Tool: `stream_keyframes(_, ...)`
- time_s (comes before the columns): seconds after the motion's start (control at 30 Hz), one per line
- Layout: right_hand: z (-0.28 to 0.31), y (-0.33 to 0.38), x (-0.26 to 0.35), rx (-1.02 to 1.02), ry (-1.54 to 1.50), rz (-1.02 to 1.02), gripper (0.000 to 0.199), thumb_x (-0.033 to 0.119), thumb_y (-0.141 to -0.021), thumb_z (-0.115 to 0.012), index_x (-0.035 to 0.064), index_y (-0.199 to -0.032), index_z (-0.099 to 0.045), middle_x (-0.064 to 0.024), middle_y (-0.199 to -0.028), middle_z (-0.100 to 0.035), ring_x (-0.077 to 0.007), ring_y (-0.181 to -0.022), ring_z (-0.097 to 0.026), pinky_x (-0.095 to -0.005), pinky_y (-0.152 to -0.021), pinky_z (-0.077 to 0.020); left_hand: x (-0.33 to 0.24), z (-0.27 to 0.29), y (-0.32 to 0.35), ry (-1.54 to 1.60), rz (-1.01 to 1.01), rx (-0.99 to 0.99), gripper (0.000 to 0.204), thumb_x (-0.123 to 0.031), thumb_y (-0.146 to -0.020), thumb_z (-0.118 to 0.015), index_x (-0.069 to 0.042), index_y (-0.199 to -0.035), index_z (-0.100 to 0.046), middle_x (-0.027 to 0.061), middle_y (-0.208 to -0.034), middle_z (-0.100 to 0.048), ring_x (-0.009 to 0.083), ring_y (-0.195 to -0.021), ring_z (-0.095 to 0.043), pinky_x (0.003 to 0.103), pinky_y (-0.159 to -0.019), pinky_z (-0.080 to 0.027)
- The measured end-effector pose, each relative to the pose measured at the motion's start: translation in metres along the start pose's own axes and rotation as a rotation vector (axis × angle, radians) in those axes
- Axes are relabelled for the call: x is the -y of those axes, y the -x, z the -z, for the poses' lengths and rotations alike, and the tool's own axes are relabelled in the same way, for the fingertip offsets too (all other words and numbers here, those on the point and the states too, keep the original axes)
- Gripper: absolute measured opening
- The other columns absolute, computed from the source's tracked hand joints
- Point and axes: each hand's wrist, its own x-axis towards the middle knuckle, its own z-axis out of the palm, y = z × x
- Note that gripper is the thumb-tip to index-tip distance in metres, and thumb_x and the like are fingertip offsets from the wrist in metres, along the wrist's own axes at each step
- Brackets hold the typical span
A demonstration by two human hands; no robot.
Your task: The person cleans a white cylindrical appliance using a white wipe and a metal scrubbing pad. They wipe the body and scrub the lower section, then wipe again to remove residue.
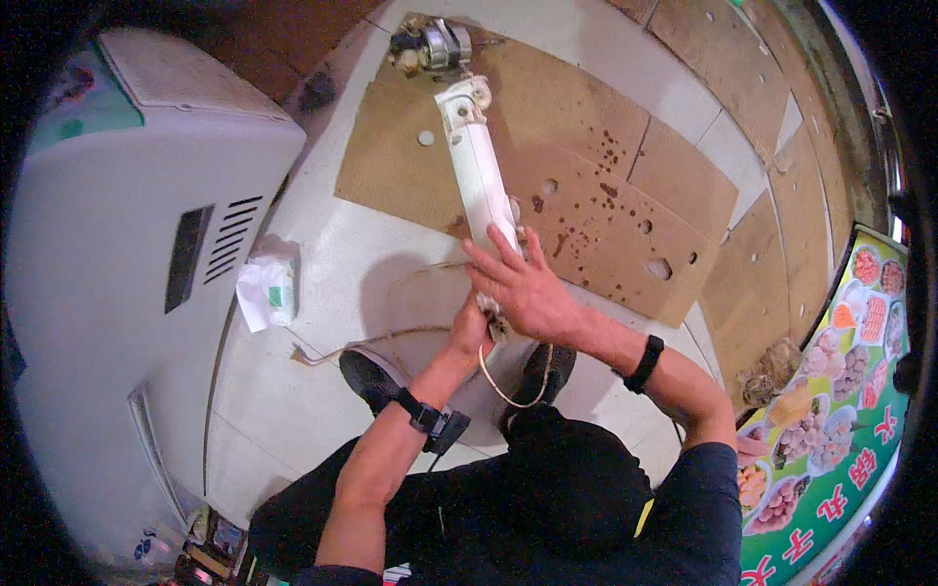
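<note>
A long white housing (479,176), which looks like the stem of an electric fan, slants away from me between my hands. Its far end carries a jointed bracket, close to a dirty metal motor (447,45). My left hand (471,330) is closed around the near end, its fingers partly hidden. Over the same end lies my right hand (535,293), fingers spread and stretched out against the housing. Dark parts show in the opening below my palms, and a thin pale cord (498,391) loops down from there.
Stained brown cardboard (586,230) covers part of the tiled floor. A white appliance (147,254) stands at the left, with a white packet (269,291) beside it. At the right is a colourful food-picture panel (831,410). My shoes (369,379) are just below the work.
</note>
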Motion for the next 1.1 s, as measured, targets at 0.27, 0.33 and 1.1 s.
stream_keyframes(0.27, 0.002, -0.153, -0.083, -0.403, 0.118, -0.177, 0.053, 0.017, -0.088, -0.063, 0.0099, -0.141, -0.061, -0.0138, -0.168, -0.031, -0.0404, -0.16, -0.013, -0.0768, -0.115, -0.0169, -0.009, -0.002, 0.003, -0.176, -0.029, 0.043, 0.058, -0.057, -0.111, -0.033, -0.011, -0.143, -0.05, 0.0091, -0.121, -0.068, 0.0282, -0.108, -0.069, 0.052, -0.097, -0.057)
stream_keyframes(0.33, 0.006, -0.158, -0.081, -0.312, 0.133, -0.153, 0.055, 0.017, -0.087, -0.064, 0.0095, -0.142, -0.06, -0.014, -0.168, -0.031, -0.0413, -0.159, -0.014, -0.0771, -0.115, -0.0185, -0.01, 0.001, 0.002, -0.157, -0.027, 0.068, 0.058, -0.056, -0.111, -0.035, -0.011, -0.144, -0.05, 0.009, -0.125, -0.067, 0.0272, -0.113, -0.068, 0.05, -0.1, -0.056)
stream_keyframes(1.1, -0.026, -0.006, 0.001, -0.181, -2.19, -0.951, 0.049, 0.044, -0.112, -0.044, 0.0038, -0.135, -0.058, -0.0089, -0.12, -0.068, -0.0209, -0.106, -0.065, -0.0407, -0.094, -0.0534, -0.048, -0.044, 0.036, -0.67, -0.328, -0.054, 0.069, -0.024, -0.089, -0.077, 0.001, -0.146, -0.047, 0.0127, -0.128, -0.062, 0.022, -0.112, -0.064, 0.037, -0.097, -0.053)
